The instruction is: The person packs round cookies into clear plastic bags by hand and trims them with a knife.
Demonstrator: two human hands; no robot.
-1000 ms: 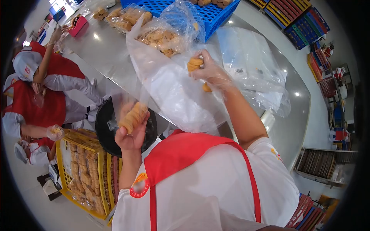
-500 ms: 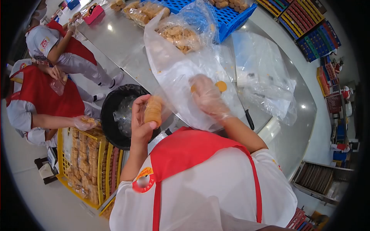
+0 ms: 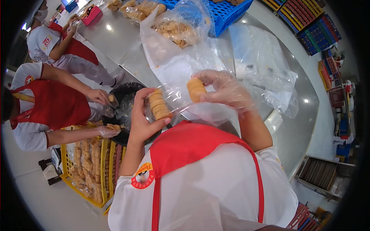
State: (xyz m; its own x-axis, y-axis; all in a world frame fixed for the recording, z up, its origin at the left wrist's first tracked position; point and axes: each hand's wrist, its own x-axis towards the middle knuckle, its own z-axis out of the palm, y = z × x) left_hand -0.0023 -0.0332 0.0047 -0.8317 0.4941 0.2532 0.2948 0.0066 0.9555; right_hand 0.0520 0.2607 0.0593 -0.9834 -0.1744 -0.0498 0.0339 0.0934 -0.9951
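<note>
My left hand (image 3: 142, 120) is closed round a clear plastic bag holding a stack of round biscuits (image 3: 158, 104). To its right, my right hand (image 3: 227, 89), in a clear glove, pinches a shorter biscuit stack (image 3: 196, 90) near the bag's mouth. The two stacks are apart, with clear plastic stretching between them. Beneath the hands lies a large white plastic sheet or bag (image 3: 173, 69), and loose biscuits (image 3: 178, 31) sit inside its far end.
A blue crate (image 3: 227, 17) stands at the table's back, flat plastic bags (image 3: 258, 57) lie right. A black bin (image 3: 125, 90) is left of my left hand. Two co-workers in red aprons (image 3: 58, 104) stand left, one reaching over the bin. Yellow crates (image 3: 105, 169) of packed biscuits stand below.
My right hand has lifted a short biscuit stack from the sheet and brought it beside the bag in my left hand. The nearer co-worker's hands have moved to the bin.
</note>
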